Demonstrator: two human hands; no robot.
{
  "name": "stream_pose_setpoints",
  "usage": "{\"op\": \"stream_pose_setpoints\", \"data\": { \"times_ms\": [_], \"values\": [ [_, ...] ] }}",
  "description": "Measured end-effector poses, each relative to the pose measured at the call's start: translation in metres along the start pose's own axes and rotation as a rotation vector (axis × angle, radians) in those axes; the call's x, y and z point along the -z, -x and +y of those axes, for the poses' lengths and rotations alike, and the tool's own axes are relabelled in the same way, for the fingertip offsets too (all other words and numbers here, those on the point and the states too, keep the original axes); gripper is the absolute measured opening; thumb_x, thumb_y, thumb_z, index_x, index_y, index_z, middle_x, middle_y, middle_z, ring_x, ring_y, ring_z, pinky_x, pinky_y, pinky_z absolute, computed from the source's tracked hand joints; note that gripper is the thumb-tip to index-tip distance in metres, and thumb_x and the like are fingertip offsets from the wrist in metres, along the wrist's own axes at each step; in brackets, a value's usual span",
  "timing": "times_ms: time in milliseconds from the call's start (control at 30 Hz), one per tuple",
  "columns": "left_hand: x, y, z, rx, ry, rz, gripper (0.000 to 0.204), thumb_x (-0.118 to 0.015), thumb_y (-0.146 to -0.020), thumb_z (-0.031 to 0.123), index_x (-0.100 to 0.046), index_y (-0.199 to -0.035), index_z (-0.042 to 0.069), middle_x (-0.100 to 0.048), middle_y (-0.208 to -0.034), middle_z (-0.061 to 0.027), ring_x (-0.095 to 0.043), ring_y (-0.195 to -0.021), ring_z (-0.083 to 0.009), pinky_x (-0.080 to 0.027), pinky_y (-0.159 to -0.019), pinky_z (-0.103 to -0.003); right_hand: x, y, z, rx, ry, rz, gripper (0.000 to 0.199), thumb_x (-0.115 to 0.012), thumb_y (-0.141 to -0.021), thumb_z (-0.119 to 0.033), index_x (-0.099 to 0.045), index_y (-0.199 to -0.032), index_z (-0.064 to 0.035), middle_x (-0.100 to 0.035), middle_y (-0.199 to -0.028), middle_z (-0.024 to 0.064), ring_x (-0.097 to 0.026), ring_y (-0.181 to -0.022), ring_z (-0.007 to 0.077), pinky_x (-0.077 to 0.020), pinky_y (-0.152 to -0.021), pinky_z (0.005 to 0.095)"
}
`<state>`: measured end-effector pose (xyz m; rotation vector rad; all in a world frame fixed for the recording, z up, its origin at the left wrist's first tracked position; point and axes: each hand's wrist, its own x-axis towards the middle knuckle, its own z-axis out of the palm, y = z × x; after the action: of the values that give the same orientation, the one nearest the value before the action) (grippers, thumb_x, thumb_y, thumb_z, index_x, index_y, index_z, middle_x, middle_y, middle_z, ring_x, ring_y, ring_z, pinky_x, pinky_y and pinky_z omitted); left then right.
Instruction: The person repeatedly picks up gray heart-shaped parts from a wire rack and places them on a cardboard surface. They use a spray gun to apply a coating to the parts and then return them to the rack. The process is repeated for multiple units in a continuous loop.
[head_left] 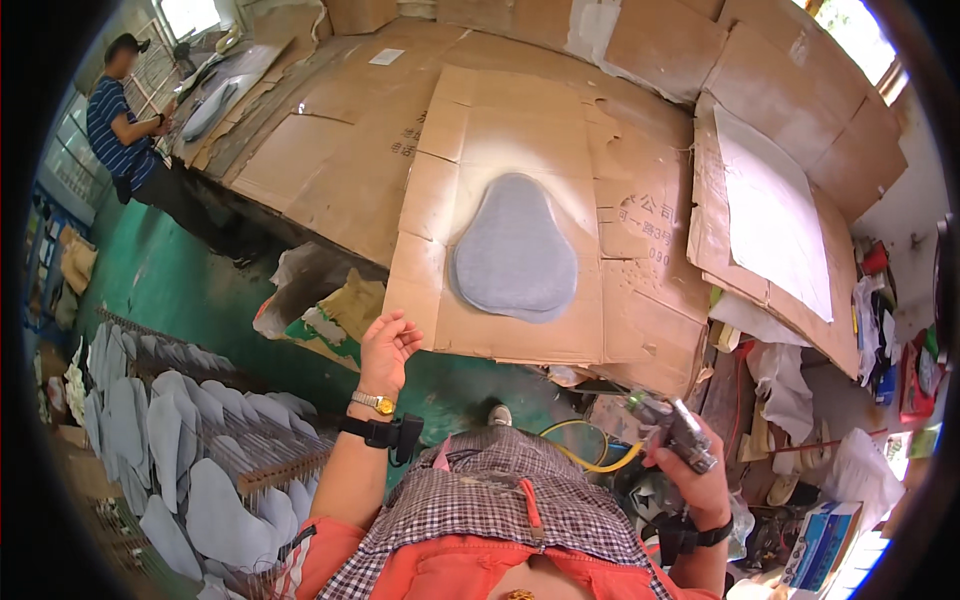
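The left hand is hovering at the near-left corner of the cardboard sheet, its fingers loosely curled and apart and holding nothing; whether it is touching the cardboard, one cannot tell. The right hand is closing around a metal spray gun to the right of the body, beyond the near edge of the sheet. A yellow hose is running from the gun toward the left and curving in front of the checked apron.

The grey pad, narrow at the far end and wide at the near end, is lying flat on the cardboard sheet, well apart from both hands. A pale coating is marking the cardboard around its far end. The sheet is resting on the cardboard-covered bench.

To the right, a white sheet is lying on a tilted cardboard panel. At lower left, a wire rack is carrying many grey pieces. At far upper left, a person in a striped shirt is standing beside the bench.
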<state>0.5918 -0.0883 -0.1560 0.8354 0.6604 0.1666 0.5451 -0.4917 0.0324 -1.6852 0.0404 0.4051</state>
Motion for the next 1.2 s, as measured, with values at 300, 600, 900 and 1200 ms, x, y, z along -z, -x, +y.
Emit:
{"op": "stream_pose_setpoints", "data": {
  "times_ms": [300, 600, 900, 1200],
  "values": [
    [0.012, -0.015, -0.020, 0.048, -0.140, 0.046, 0.023, -0.055, -0.085, 0.008, -0.051, -0.107, 0.002, -0.060, -0.083, -0.0080, -0.062, -0.070, -0.0189, -0.052, -0.064, -0.030, -0.017, -0.027, -0.013, 0.208, 0.026, 0.235, 0.044, -0.064, -0.082, -0.007, -0.048, -0.121, 0.0055, -0.059, -0.082, 0.0043, -0.058, -0.073, 0.0114, -0.0479, -0.068, 0.0246],
    [0.027, -0.044, -0.034, 0.027, -0.246, 0.077, 0.022, -0.055, -0.084, 0.009, -0.052, -0.105, 0.003, -0.060, -0.080, -0.0076, -0.060, -0.066, -0.0181, -0.050, -0.060, -0.029, -0.011, 0.004, -0.004, 0.026, -0.029, 0.058, 0.049, -0.069, -0.077, -0.003, -0.050, -0.121, 0.0042, -0.060, -0.083, 0.0034, -0.058, -0.077, 0.0098, -0.0471, -0.070, 0.0234],
    [-0.009, -0.085, -0.066, 0.035, -0.458, 0.016, 0.021, -0.057, -0.082, 0.009, -0.053, -0.102, 0.004, -0.060, -0.076, -0.0051, -0.058, -0.060, -0.0125, -0.047, -0.052, -0.023, -0.024, -0.044, -0.023, 0.226, 0.036, 0.257, 0.034, -0.064, -0.081, -0.004, -0.052, -0.112, 0.0036, -0.060, -0.084, 0.0042, -0.060, -0.071, 0.0113, -0.0498, -0.068, 0.0252],
    [-0.022, -0.142, -0.102, -0.201, -0.946, 0.091, 0.022, -0.059, -0.074, 0.007, -0.062, -0.095, 0.001, -0.065, -0.084, -0.0098, -0.062, -0.072, -0.0193, -0.050, -0.066, -0.031, -0.006, -0.034, -0.037, 0.171, -0.037, 0.213, 0.050, -0.068, -0.078, -0.008, -0.047, -0.122, 0.0041, -0.060, -0.084, 0.0058, -0.059, -0.075, 0.0126, -0.0506, -0.072, 0.0271]
  ]
}}
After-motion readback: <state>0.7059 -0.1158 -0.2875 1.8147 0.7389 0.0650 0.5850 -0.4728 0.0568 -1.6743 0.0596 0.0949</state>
